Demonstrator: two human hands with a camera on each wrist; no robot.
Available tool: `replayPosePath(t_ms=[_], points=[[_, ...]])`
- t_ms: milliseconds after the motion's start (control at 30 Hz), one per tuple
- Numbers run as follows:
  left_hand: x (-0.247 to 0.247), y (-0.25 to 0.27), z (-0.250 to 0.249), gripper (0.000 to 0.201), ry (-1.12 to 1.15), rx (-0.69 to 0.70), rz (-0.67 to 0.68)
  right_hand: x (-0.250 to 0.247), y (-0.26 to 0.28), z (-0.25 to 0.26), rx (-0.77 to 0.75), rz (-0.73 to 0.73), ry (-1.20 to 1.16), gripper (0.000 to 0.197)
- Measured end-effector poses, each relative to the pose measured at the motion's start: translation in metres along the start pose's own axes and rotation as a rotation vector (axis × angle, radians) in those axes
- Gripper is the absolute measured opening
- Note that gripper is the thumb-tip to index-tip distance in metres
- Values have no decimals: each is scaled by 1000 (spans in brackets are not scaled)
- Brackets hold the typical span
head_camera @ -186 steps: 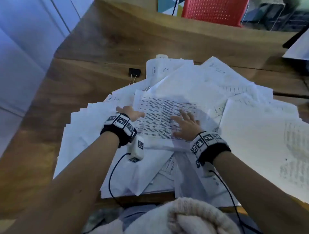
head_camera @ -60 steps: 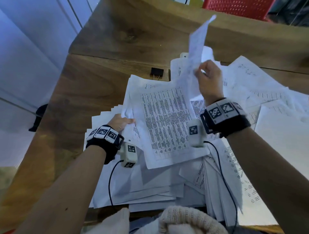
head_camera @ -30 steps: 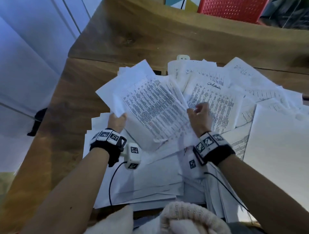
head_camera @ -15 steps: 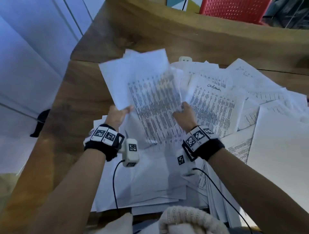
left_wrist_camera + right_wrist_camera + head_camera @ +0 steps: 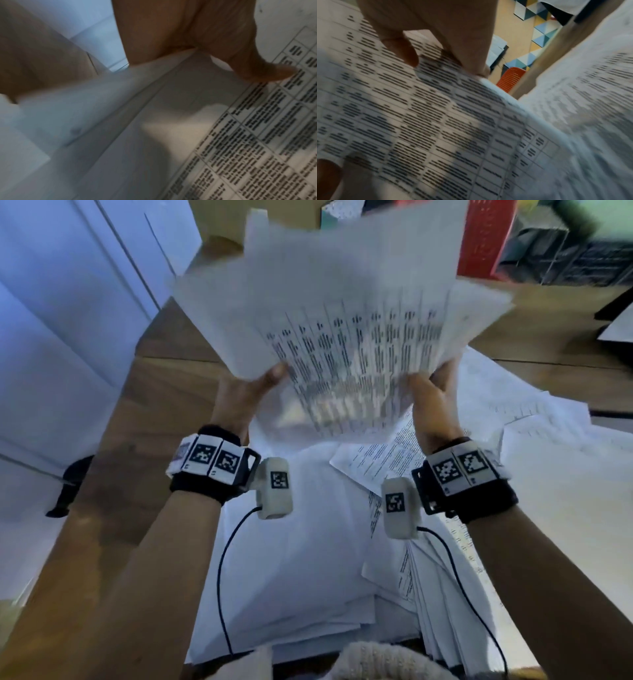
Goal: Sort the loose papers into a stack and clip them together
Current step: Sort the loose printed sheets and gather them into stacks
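Note:
Both hands hold a bundle of printed sheets point(image 5: 342, 313) lifted above the desk, tilted away from me, with a table of text on top. My left hand point(image 5: 253, 392) grips its lower left edge, thumb on the top page point(image 5: 257, 121). My right hand point(image 5: 431, 392) grips the lower right edge, thumb over the printed table point(image 5: 436, 121) and fingers beneath. More loose papers point(image 5: 308, 559) lie scattered on the wooden desk point(image 5: 113, 446) below. The black binder clip is hidden behind the raised sheets.
A red chair point(image 5: 486, 237) stands beyond the desk's far edge. White cupboard doors point(image 5: 68, 302) are on the left. A dark object point(image 5: 68, 487) lies on the floor left of the desk. A knitted cream garment point(image 5: 383, 662) is at my lap.
Both hands have raised the bundle of sheets from low over the pile to well above the desk, closer to my head camera. It now hides the far papers and the clip.

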State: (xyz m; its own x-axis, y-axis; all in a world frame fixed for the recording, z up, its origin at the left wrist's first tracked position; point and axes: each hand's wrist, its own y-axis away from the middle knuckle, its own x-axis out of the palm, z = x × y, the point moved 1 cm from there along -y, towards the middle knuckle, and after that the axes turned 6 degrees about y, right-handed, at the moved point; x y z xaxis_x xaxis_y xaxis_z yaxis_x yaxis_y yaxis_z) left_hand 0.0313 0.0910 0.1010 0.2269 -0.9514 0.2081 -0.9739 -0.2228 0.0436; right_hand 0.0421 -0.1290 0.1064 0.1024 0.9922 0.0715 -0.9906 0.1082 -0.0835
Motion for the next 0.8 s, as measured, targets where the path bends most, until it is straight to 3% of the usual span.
replayPosePath(t_ms=[33, 200, 267, 367, 400, 500, 633, 700, 800], points=[[0, 2, 8, 77, -26, -18, -5, -1, 4, -7, 44, 14, 14, 57], [0, 13, 48, 49, -53, -112, -18, 8, 19, -43, 134, 117, 167, 57], [2, 8, 55, 24, -109, -104, -28, 13, 16, -52, 107, 126, 257, 47], [4, -4, 47, 7, -208, -104, -134, 7, -2, -60, 92, 102, 335, 25], [3, -8, 46, 11, -279, -99, -166, 0, -7, -63, 134, 71, 370, 23], [5, -24, 46, 5, -411, -117, -122, -40, -24, -85, 335, -51, 585, 36], [20, -27, 66, 9, -596, -302, 102, -89, -24, -102, 735, -349, 944, 62], [28, -24, 83, 21, -714, -391, 120, -108, -16, -103, 907, -392, 1044, 76], [46, -18, 106, 40, -790, -485, 195, -122, -11, -117, 1005, -398, 1062, 84]])
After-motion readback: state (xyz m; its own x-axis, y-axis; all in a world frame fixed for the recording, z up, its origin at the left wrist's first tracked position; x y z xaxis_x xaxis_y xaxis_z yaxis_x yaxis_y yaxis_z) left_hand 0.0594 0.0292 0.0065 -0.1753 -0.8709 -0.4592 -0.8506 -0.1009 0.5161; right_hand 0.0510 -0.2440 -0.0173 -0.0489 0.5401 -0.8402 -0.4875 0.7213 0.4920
